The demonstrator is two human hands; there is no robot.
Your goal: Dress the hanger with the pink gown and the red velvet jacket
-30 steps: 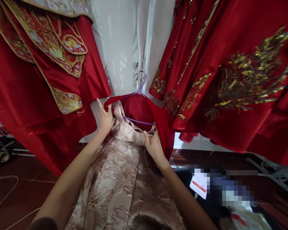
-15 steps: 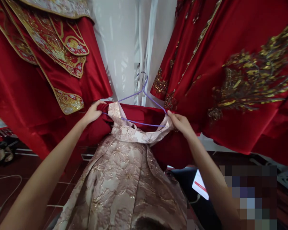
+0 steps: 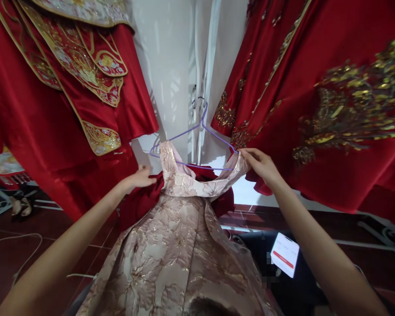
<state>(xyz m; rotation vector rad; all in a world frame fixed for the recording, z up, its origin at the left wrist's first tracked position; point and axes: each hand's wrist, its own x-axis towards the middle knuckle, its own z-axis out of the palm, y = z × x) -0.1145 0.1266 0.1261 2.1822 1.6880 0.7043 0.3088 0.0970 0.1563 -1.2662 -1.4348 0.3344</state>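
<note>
A pale pink dress (image 3: 177, 228) with metallic gold floral pattern hangs by its shoulder straps on a thin purple hanger (image 3: 187, 131). My right hand (image 3: 261, 164) pinches the dress's right shoulder strap at that end of the hanger. To the left of the dress, my left hand (image 3: 138, 179) is closed at the edge of a dark red cloth (image 3: 141, 199), its fingertips partly hidden. This cloth lies bunched behind the dress, showing on both sides of the neckline. At the left shoulder, the hanger's end pokes out past the strap.
Red embroidered garments (image 3: 62, 131) hang at left, and a red gown (image 3: 342, 175) with gold sequins hangs at right. Behind is a white wall (image 3: 167, 66). A lit phone (image 3: 285, 254) lies on dark fabric at lower right. Shoes (image 3: 21, 206) and a cable stand on the left.
My left hand has left the hanger's left end and moved lower. The dark red cloth has slid down and left behind the dress, baring the hanger's end. My right hand stays at the strap.
</note>
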